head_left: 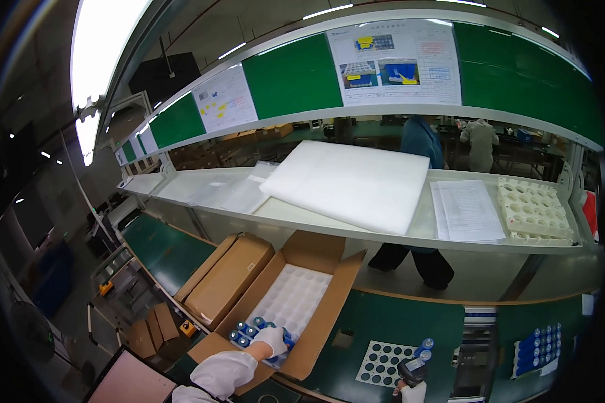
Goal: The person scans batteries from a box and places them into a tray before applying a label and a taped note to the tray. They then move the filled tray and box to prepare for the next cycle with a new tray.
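My left hand, in a white glove, reaches into an open cardboard box and closes over blue cylindrical battery cells at its near end. Its fingertips are partly hidden among the cells. White foam with rows of round holes fills the rest of the box. At the lower edge my right hand, also gloved, grips a dark handheld scanner. Just beyond the scanner, blue cells lie beside a white plate with round holes on the green bench.
A closed cardboard box adjoins the open one. Right of a conveyor strip stand several blue cells in rows. The shelf above bears a white foam slab, papers and cream holed trays. People stand beyond the shelf.
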Available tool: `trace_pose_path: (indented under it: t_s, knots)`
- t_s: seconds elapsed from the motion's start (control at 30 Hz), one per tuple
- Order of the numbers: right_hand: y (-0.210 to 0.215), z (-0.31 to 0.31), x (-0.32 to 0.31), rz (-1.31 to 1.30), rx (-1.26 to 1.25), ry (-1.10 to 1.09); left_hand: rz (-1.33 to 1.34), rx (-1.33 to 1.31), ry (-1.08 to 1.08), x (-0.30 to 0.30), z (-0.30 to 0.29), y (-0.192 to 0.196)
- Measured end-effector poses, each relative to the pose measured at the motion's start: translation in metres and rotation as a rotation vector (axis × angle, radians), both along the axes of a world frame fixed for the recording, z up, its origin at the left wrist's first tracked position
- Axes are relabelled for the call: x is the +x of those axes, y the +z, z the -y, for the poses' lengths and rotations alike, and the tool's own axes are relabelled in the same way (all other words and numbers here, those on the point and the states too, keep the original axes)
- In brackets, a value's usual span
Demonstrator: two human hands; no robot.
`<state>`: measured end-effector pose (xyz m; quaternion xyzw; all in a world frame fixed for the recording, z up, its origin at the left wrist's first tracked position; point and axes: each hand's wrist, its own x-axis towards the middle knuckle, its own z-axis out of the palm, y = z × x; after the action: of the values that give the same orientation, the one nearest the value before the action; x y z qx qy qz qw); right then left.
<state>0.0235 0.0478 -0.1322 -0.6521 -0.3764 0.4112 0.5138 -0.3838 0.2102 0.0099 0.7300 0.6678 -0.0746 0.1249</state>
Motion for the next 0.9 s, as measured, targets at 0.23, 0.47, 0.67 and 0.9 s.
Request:
trace_pose_path:
  t_s: [0.23, 0.47, 0.67, 0.9]
  knots:
    - [0.007, 0.009, -0.007, -0.216, 0.032, -0.043, -0.298, -0.235, -0.206, 0.020, -0.015, -0.023]
    - [0.052, 0.012, 0.001, 0.017, 0.078, 0.058, -0.100, -0.100, 0.134, -0.012, -0.001, 0.027]
    - [-0.018, 0.004, 0.013, -0.422, 0.028, -0.050, 1.837, -0.101, 0.456, 0.009, 0.027, 0.076]
    - [0.020, 0.001, -0.005, -0.429, 0.017, 0.073, 2.446, -0.450, 0.597, 0.096, 0.046, 0.088]
